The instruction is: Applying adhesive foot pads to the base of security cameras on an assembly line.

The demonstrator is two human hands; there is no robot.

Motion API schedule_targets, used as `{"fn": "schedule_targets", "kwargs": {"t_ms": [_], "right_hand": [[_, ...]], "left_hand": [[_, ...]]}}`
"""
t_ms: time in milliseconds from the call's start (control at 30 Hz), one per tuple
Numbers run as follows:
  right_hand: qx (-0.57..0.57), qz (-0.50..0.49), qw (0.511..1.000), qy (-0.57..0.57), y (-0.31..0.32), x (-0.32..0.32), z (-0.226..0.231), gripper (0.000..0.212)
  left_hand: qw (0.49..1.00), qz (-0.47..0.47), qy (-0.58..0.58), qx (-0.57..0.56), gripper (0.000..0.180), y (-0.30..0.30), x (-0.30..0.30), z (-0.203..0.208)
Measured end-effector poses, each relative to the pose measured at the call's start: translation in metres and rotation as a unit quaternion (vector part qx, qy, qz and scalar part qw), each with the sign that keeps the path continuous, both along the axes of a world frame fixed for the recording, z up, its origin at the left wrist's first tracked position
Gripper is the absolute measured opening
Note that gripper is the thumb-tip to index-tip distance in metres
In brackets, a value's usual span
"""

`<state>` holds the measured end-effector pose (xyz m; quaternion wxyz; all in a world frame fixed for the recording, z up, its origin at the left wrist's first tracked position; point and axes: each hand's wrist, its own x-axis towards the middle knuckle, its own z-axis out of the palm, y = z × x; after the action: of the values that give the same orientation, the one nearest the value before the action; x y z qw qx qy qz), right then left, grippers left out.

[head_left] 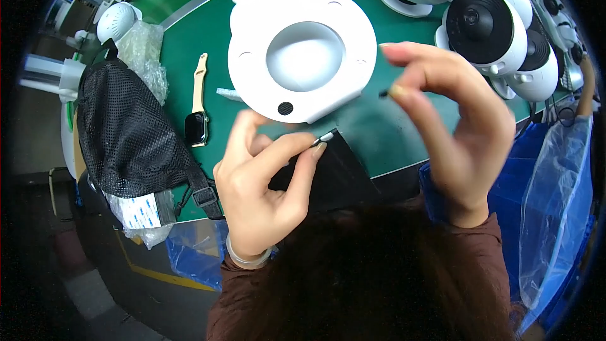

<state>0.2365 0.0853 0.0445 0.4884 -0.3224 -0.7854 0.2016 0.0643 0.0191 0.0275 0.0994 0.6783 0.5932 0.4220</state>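
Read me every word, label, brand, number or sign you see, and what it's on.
Nothing is readable.
White packet: blue print, too small and blurred.
Watch: dark face, no legible text.
White ring: no legible text.

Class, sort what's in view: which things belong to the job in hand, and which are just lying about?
Apparently in the job:
white round part
tiny dark piece in the right hand
small piece in the left hand

Apparently just lying about:
watch
black mesh bag
clear plastic wrap
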Motion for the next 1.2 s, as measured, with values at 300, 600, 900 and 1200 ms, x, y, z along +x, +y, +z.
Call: {"fn": "schedule_targets", "kwargs": {"t_ms": [300,600,900,1200], "right_hand": [[-0.165,0.003,0.985,0.047,0.011,-0.007,0.000,0.008],[-0.123,-0.030,0.992,0.017,0.009,-0.014,0.000,0.009],[-0.133,-0.023,0.990,0.029,0.010,-0.016,-0.001,0.009],[-0.108,-0.032,0.993,0.014,0.008,-0.018,-0.001,0.009]], "left_hand": [[0.996,-0.027,-0.051,0.061,0.012,0.011,-0.001,-0.007],[0.996,-0.031,-0.046,0.063,0.012,0.011,-0.002,-0.007],[0.996,-0.031,-0.055,0.068,0.011,0.012,-0.003,-0.007],[0.995,-0.030,-0.059,0.072,0.011,0.010,-0.003,-0.006]]}}
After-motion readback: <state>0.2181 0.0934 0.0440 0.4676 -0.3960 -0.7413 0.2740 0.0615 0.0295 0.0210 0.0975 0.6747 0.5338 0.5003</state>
